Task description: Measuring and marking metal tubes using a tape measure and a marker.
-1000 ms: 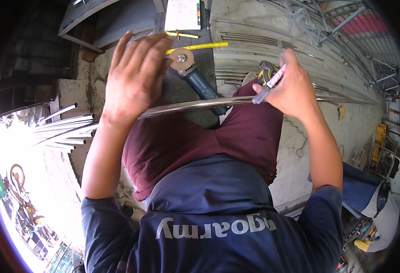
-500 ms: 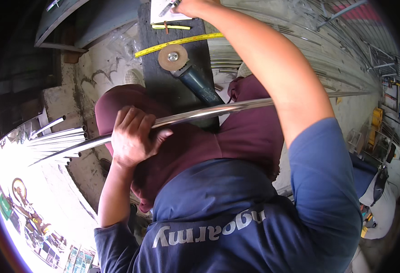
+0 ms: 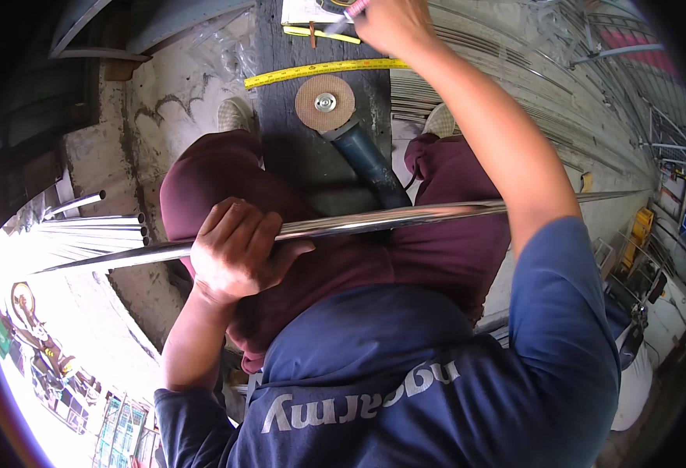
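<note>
Across my lap lies a long shiny metal pipe (image 3: 358, 221), and my left hand (image 3: 238, 248) is wrapped round it left of centre. At the top edge, my right hand (image 3: 396, 27) is closed on a slim pen (image 3: 352, 12), partly blurred and cut off by the frame. Just left of that hand, a yellow-green pen (image 3: 321, 33) rests by a white sheet (image 3: 300, 11). An angle grinder (image 3: 368, 160) with a round tan disc (image 3: 325, 102) sits between my knees on a dark plank (image 3: 281, 148). A yellow measuring tape (image 3: 320, 72) stretches across the plank beyond the disc.
Several metal pipes (image 3: 93, 232) stick out at the left, close to the held pipe's end. More long rods (image 3: 499, 58) lie on the floor at the far right. A metal frame (image 3: 148, 35) stands at the far left; a yellow object (image 3: 639, 236) is at the right.
My right hand has shifted to the right over the plank, still with the pen. The whole view has moved a little; my left hand keeps its hold on the pipe.
</note>
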The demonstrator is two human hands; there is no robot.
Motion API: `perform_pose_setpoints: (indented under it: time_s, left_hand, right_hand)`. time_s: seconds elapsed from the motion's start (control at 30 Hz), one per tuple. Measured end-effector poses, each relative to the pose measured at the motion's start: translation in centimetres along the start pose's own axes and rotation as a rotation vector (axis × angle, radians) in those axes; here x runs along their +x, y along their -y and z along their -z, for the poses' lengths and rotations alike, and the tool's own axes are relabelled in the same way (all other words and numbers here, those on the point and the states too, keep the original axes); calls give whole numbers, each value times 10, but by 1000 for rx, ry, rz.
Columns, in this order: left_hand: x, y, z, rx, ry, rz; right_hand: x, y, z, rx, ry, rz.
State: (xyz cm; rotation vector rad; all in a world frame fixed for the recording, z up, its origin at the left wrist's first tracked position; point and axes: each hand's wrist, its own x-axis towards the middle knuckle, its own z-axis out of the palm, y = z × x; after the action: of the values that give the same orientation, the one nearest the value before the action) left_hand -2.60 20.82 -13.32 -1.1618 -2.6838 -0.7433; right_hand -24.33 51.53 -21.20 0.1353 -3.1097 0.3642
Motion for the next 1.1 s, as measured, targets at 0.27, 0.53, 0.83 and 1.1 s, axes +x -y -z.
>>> perform_pose_setpoints:
  time_s: [0.27,0.53,0.83,1.1]
  left_hand:
    - [9,-12,5,21,25,-32]
    - [-1,-27,12,64,26,-57]
    - [-20,-40,30,100,46,-43]
    - [-40,-40,31,44,41,-46]
  right_hand:
    - [-82,-46,-22,-89,463,46]
    - [-111,-57,10,-75,409,283]
    - [-231,-74,146,76,-34,46]
    - [-333,-37,124,605,-130,-312]
